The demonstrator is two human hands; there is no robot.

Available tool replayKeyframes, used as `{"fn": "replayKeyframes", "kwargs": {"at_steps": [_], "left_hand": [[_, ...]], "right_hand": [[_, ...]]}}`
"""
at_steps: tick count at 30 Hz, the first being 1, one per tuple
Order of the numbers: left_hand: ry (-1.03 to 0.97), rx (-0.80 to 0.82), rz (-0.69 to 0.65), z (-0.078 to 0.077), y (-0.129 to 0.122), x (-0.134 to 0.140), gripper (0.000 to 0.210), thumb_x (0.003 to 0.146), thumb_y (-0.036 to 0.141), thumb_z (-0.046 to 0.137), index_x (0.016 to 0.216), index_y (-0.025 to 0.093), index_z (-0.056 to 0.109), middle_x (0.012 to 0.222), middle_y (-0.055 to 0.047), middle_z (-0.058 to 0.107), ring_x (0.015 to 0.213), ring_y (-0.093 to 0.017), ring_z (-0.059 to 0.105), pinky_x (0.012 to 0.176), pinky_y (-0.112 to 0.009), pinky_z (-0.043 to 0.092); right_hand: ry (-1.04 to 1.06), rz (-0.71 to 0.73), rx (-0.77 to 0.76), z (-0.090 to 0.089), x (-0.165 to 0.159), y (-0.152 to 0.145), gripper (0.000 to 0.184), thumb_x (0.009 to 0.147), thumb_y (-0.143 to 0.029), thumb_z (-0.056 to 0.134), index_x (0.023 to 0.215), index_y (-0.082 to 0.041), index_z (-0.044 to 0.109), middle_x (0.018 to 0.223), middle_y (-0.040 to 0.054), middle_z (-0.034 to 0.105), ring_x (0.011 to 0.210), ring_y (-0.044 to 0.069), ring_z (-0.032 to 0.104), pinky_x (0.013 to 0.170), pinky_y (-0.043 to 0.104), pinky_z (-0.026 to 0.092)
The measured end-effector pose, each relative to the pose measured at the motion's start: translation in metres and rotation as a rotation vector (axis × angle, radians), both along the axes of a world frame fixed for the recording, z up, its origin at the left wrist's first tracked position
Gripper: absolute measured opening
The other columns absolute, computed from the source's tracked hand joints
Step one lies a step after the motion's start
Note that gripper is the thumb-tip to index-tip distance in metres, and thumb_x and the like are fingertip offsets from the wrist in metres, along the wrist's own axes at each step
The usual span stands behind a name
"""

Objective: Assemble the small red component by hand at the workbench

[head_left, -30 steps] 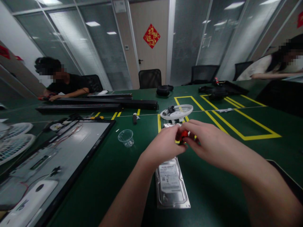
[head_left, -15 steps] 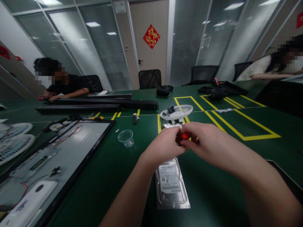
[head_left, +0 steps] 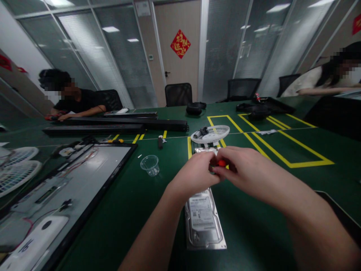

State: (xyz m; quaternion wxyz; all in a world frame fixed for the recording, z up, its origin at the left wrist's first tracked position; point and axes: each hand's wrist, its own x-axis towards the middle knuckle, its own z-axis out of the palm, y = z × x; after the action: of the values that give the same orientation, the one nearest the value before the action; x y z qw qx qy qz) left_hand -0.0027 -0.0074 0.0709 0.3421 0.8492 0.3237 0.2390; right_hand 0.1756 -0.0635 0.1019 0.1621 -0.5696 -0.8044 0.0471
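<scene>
My left hand (head_left: pixel 197 171) and my right hand (head_left: pixel 242 162) meet at the fingertips above the table, both closed. Between the fingers shows a small red object (head_left: pixel 222 163), mostly covered, so its kind is unclear. It lies against my right fingers; whatever my left fingers pinch is hidden. Just below my hands a silver hard drive (head_left: pixel 203 222) lies flat, label up. Beyond the fingers a second silver item (head_left: pixel 207 149) peeks out, largely covered by my hands.
Left of my hands stands a clear plastic cup (head_left: pixel 150 165). A white basket (head_left: pixel 211 134) holds dark parts behind them. A large opened panel (head_left: pixel 93 169) fills the left side. Long black bars (head_left: pixel 121 124) lie farther back. Two people sit across the table (head_left: pixel 254 210).
The red object has turned or shifted slightly to the right between my fingers, and my right fingertips have moved a little. My left hand and the hard drive stay put.
</scene>
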Motion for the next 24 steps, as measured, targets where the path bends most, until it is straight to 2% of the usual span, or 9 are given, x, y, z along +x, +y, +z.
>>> {"fn": "replayKeyframes", "kwargs": {"at_steps": [3, 5, 8, 10, 14, 17, 20, 22, 24], "left_hand": [[0.012, -0.034, -0.012, -0.0005, 0.0, -0.0013, 0.017, 0.081, 0.015, 0.065, 0.097, 0.017, 0.07, 0.096, -0.007, 0.079, 0.085, -0.022, 0.072, 0.071, -0.031, 0.052], [-0.001, -0.044, -0.019, -0.0013, -0.0001, -0.0018, 0.022, 0.08, 0.012, 0.065, 0.101, 0.017, 0.072, 0.1, -0.007, 0.08, 0.089, -0.022, 0.073, 0.074, -0.031, 0.054], [-0.028, -0.029, -0.007, -0.0016, -0.0004, -0.0014, 0.029, 0.079, 0.009, 0.065, 0.105, 0.017, 0.072, 0.105, -0.008, 0.081, 0.094, -0.023, 0.075, 0.079, -0.031, 0.055], [-0.034, -0.003, 0.013, -0.0008, -0.0006, -0.0006, 0.027, 0.079, 0.01, 0.066, 0.105, 0.016, 0.071, 0.107, -0.009, 0.08, 0.096, -0.024, 0.074, 0.082, -0.033, 0.055], [-0.004, 0.007, 0.0, 0.0003, -0.0012, 0.0002, 0.021, 0.082, 0.015, 0.067, 0.102, 0.016, 0.071, 0.108, -0.009, 0.079, 0.097, -0.025, 0.073, 0.081, -0.034, 0.055], [-0.031, -0.037, 0.008, -0.001, -0.0017, -0.0007, 0.027, 0.081, 0.012, 0.066, 0.108, 0.017, 0.07, 0.109, -0.008, 0.079, 0.096, -0.024, 0.073, 0.079, -0.032, 0.055], [-0.084, -0.056, 0.005, -0.0022, -0.0023, -0.002, 0.037, 0.079, 0.007, 0.065, 0.114, 0.017, 0.068, 0.114, -0.007, 0.079, 0.1, -0.023, 0.075, 0.082, -0.031, 0.056], [-0.094, -0.04, 0.008, -0.0018, -0.0028, -0.0023, 0.036, 0.078, 0.006, 0.065, 0.113, 0.017, 0.068, 0.114, -0.007, 0.079, 0.102, -0.023, 0.075, 0.086, -0.031, 0.056], [-0.085, -0.018, 0.02, -0.0008, -0.003, -0.0018, 0.032, 0.079, 0.008, 0.067, 0.11, 0.017, 0.067, 0.112, -0.007, 0.079, 0.102, -0.024, 0.074, 0.087, -0.032, 0.056]], "right_hand": [[-0.002, -0.038, -0.04, 0.0033, -0.0007, -0.0011, 0.01, 0.1, -0.032, 0.073, 0.103, -0.022, 0.073, 0.1, 0.0072, 0.074, 0.09, 0.028, 0.068, 0.075, 0.04, 0.048], [0.024, 0.012, -0.048, 0.0045, -0.0007, -0.0026, 0.008, 0.101, -0.026, 0.07, 0.108, -0.022, 0.072, 0.108, 0.0081, 0.073, 0.094, 0.028, 0.068, 0.08, 0.041, 0.05], [0.056, 0.086, -0.043, 0.004, -0.0002, -0.0035, 0.02, 0.101, -0.01, 0.059, 0.111, -0.022, 0.07, 0.115, 0.0085, 0.071, 0.096, 0.025, 0.068, 0.085, 0.041, 0.05], [0.051, 0.085, -0.034, 0.0026, 0.0001, -0.0025, 0.023, 0.101, -0.007, 0.055, 0.109, -0.022, 0.07, 0.114, 0.0084, 0.071, 0.096, 0.025, 0.068, 0.085, 0.041, 0.05], [0.011, -0.014, -0.023, 0.0014, 0.0006, 0.0002, 0.006, 0.101, -0.024, 0.069, 0.106, -0.022, 0.071, 0.102, 0.0072, 0.073, 0.09, 0.027, 0.068, 0.076, 0.039, 0.048], [0.017, -0.038, -0.031, 0.0029, 0.0006, -0.001, 0.011, 0.1, -0.03, 0.073, 0.107, -0.022, 0.071, 0.1, 0.0065, 0.074, 0.089, 0.028, 0.068, 0.074, 0.039, 0.048], [0.056, 0.067, -0.017, 0.0044, 0.0005, -0.0035, 0.014, 0.098, -0.016, 0.068, 0.11, -0.022, 0.07, 0.111, 0.0071, 0.072, 0.098, 0.027, 0.068, 0.083, 0.04, 0.049], [0.08, 0.123, -0.025, 0.0043, 0.0004, -0.004, 0.024, 0.097, -0.006, 0.061, 0.11, -0.023, 0.07, 0.116, 0.0073, 0.071, 0.1, 0.025, 0.067, 0.087, 0.04, 0.049], [0.082, 0.121, -0.032, 0.0033, 0.0003, -0.0029, 0.026, 0.097, -0.003, 0.057, 0.109, -0.023, 0.07, 0.116, 0.0075, 0.071, 0.098, 0.025, 0.067, 0.087, 0.04, 0.049]]}}
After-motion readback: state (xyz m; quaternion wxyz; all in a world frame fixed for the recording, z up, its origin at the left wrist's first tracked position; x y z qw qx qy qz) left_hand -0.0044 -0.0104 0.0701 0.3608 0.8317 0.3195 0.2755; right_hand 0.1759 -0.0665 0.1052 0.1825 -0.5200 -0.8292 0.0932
